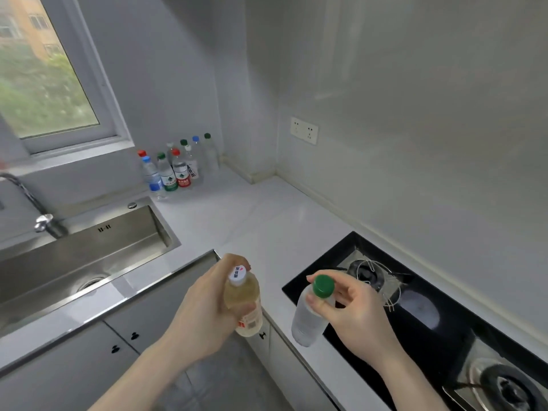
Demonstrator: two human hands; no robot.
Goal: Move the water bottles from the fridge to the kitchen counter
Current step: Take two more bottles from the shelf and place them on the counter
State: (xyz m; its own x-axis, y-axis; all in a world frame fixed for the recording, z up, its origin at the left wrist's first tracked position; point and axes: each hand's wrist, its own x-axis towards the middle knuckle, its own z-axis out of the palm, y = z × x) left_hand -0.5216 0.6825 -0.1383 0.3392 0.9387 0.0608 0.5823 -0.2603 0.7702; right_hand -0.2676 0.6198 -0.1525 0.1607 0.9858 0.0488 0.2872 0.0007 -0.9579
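Now carrying a white-capped bottle gripped in the left hand and a green-capped bottle pinched at the neck by the right hand short of the desk, risking a slip from that light pinch.

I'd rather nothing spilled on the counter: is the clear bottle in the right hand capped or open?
Capped. The green cap sits on the clear bottle, which the right hand pinches at the neck.

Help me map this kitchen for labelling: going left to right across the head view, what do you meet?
Faucet → sink → left hand → white-capped bottle → green-capped bottle → right hand → stove.
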